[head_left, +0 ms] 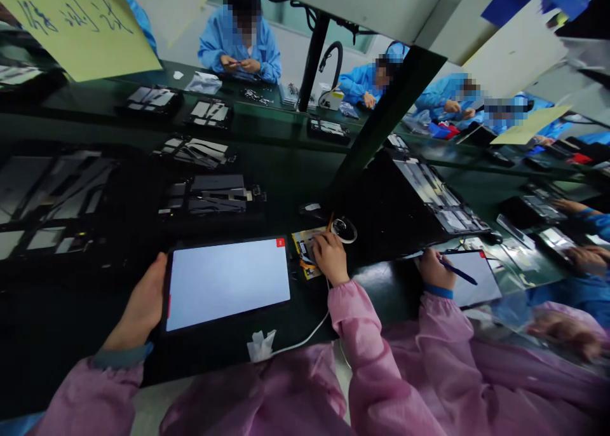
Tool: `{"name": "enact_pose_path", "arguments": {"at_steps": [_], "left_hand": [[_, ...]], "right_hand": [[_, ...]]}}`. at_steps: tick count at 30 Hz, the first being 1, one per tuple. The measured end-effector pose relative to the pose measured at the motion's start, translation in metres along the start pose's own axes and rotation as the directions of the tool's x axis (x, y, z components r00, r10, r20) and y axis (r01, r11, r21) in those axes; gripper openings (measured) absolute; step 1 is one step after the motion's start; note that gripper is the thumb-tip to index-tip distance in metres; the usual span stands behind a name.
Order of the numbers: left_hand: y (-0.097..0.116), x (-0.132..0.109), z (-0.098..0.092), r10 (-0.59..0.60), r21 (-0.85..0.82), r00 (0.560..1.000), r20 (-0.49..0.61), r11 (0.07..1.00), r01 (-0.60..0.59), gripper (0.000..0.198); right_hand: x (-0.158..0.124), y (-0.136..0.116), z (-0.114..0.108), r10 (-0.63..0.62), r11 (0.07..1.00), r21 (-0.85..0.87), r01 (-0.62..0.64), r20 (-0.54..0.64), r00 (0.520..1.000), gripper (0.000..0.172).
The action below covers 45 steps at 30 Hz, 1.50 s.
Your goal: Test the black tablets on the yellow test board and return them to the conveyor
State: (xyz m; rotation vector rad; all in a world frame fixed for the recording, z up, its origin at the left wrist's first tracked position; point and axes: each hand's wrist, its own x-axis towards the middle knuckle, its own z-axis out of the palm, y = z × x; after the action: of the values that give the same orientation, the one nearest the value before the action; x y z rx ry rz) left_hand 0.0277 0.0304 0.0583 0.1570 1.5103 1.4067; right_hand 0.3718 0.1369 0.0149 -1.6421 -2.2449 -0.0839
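Note:
A tablet [229, 283] with a lit, nearly blank white screen and small red marks at its edges lies on the dark green bench. My left hand [149, 299] grips its left edge, thumb along the frame. Just off its right side sits a small yellow board [302, 238] with an orange strip at its lower end. My right hand [330, 257] rests over this board with fingers curled down. Whatever lies beneath those fingertips is hidden. A thin orange piece shows just beyond them. From under my right wrist a white cable [309, 333] runs toward the bench edge.
Stacked trays of tablet parts [216, 194] stand behind the tablet. A roll of tape [344, 230] lies beyond my right hand. A dark post [381, 115] slants upward there. At right, a co-worker's hand [436, 269] holds a pen over another tablet. Crumpled clear film [261, 345] lies near the front edge.

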Motion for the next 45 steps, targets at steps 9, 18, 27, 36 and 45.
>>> {"name": "enact_pose_path", "arguments": {"at_steps": [9,18,27,36,45], "left_hand": [[0.004,-0.008,0.002,0.024,0.066,0.998,-0.063,0.998,-0.019,0.033],[0.006,-0.018,0.007,0.108,0.177,0.994,-0.029,0.979,-0.101,0.033],[-0.013,0.014,-0.018,0.558,0.684,0.822,0.114,0.556,-0.472,0.032],[-0.051,-0.094,0.041,0.558,0.493,0.427,0.711,0.038,-0.869,0.018],[-0.121,-0.111,0.172,0.139,0.320,0.303,0.943,-0.120,-0.940,0.025]], "right_hand": [[-0.003,-0.001,-0.001,0.031,0.998,0.056,-0.031,-0.014,0.999,0.026],[0.002,0.003,-0.001,0.064,0.970,0.239,-0.055,-0.031,0.997,0.028],[-0.071,0.025,-0.053,0.036,0.880,0.474,-0.015,-0.035,0.999,0.042],[-0.107,0.031,-0.040,0.014,0.976,0.216,-0.014,-0.001,1.000,0.027],[-0.094,0.027,-0.055,0.025,0.960,0.278,-0.028,0.014,1.000,0.007]]}}
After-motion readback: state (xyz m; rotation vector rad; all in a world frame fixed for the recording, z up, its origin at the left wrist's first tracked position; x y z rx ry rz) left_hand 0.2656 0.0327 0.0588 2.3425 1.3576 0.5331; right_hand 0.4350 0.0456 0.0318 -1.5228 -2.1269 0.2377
